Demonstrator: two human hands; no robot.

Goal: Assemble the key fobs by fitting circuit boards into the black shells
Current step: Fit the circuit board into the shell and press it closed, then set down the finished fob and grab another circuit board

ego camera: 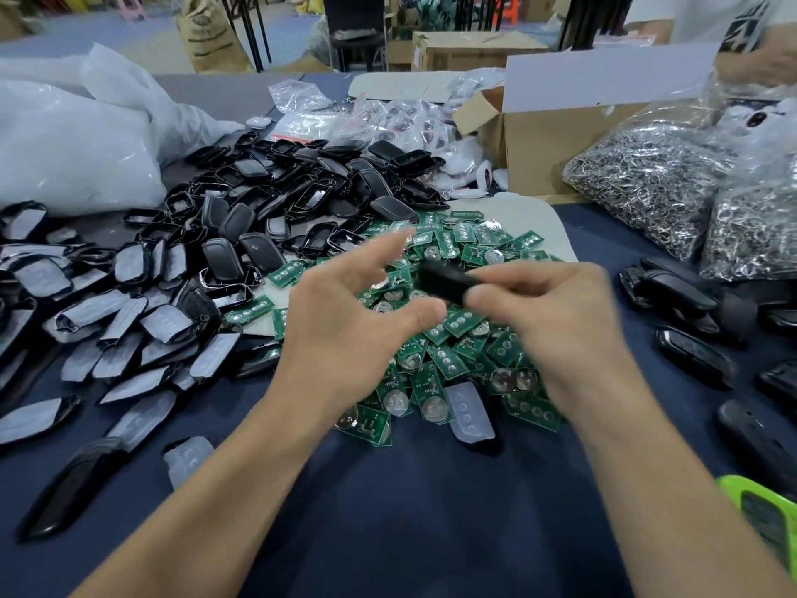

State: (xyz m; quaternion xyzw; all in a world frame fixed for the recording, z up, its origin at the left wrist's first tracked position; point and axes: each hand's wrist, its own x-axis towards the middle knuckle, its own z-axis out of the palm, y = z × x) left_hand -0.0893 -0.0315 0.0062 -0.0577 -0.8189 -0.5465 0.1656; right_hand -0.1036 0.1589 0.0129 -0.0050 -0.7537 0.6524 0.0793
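Note:
A heap of green circuit boards [448, 356] with coin cells lies mid-table. Black shells [276, 196] are piled behind and left of it, and shells fitted with translucent button pads [129, 321] spread at the left. My right hand [556, 325] pinches a black fob shell [444, 276] above the boards; the shell is blurred. My left hand [349, 312] hovers beside it with fingers spread and relaxed, holding nothing. One loose translucent pad [468, 410] lies at the heap's near edge.
Finished black fobs [690, 321] lie at the right. Bags of metal key rings [664, 183] and a cardboard box [556, 140] stand at the back right, white plastic bags [73, 144] at the back left. A green basket [759, 515] sits at the near right. Another person's arm [759, 58] is at the far right.

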